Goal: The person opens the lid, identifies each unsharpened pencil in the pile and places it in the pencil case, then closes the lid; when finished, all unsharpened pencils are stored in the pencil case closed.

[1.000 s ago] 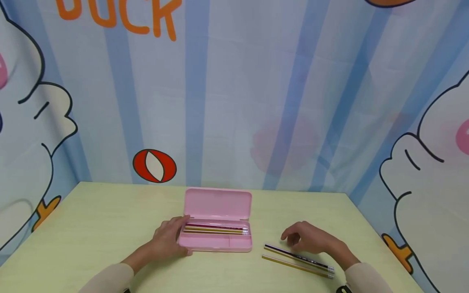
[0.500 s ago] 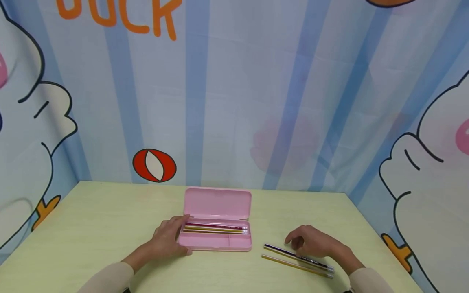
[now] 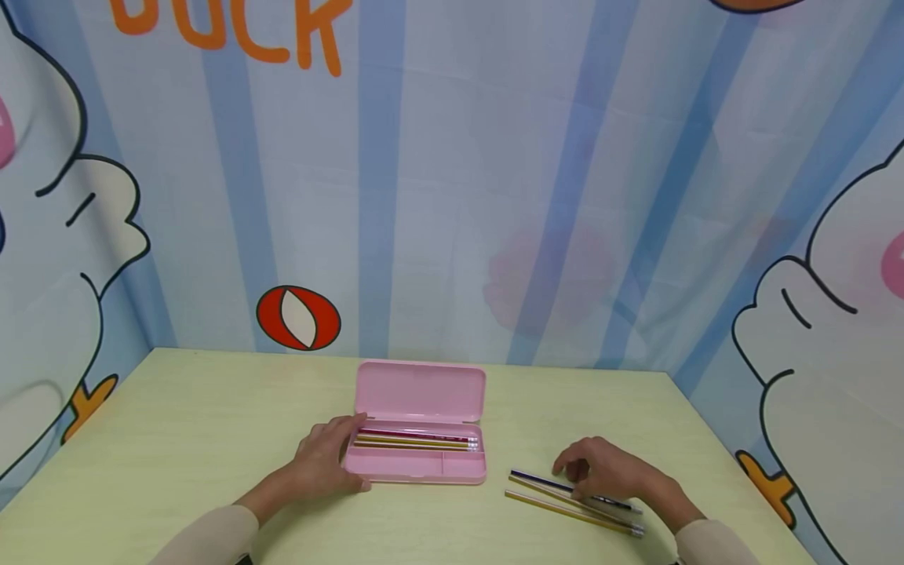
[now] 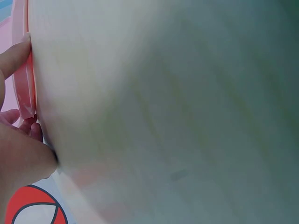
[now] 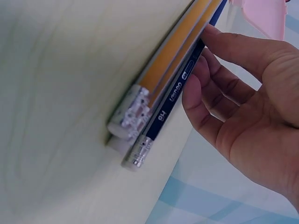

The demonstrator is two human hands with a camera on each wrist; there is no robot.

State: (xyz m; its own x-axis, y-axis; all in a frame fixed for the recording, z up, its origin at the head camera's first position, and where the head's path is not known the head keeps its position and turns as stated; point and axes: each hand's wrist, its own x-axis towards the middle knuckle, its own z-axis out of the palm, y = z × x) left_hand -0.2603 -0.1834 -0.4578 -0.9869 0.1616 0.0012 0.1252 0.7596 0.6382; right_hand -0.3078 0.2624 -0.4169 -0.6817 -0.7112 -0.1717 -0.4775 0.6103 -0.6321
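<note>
An open pink pencil case [image 3: 395, 468] lies on the table with several pencils [image 3: 417, 442] in its long rear compartment. My left hand [image 3: 328, 459] grips the case's left end, thumb at the front edge and fingers toward the hinge. To the right of the case, my right hand [image 3: 606, 471] pinches a dark blue pencil [image 5: 170, 100] between thumb and fingers; it bears white lettering and a silver eraser end. Right beside it lie two yellow pencils [image 5: 166, 56], also silver-ended. In the left wrist view, the thumb [image 4: 16, 56] presses the pink case edge [image 4: 23, 88].
The pale yellow table [image 3: 226, 424] carries the case and pencils. Behind it hangs a blue striped curtain [image 3: 452, 196] with cartoon figures and a red ball print [image 3: 298, 318]. A small divider splits the case's front compartment.
My right hand has shifted slightly right and down onto the pencils. The dark blue pencil's eraser end has parted from the yellow ones. My left hand has stayed on the case.
</note>
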